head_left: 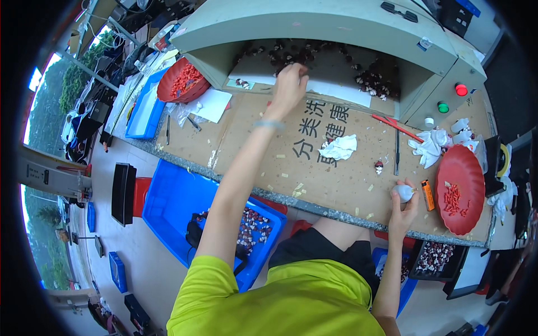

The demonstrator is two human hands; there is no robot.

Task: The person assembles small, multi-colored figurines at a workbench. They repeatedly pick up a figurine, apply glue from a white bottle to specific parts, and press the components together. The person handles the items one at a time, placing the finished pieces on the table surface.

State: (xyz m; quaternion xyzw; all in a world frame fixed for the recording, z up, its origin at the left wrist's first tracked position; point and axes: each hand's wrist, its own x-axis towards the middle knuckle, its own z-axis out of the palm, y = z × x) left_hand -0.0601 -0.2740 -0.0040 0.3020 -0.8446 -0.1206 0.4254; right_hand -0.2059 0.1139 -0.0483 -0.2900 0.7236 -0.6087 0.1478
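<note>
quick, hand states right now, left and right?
Left hand: fingers curled at the cabinet opening; can't tell whether it holds anything.
Right hand: closed around a small white bottle.

Whitish rounded object (403, 194) was held at surface (246, 145), front right; maroon-and-white pieces (376, 84) lay clustered inside grey-green box (325, 25).

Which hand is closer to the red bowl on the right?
Right. The right hand is just left of the red bowl; the left hand is farther left, by the big box.
</note>
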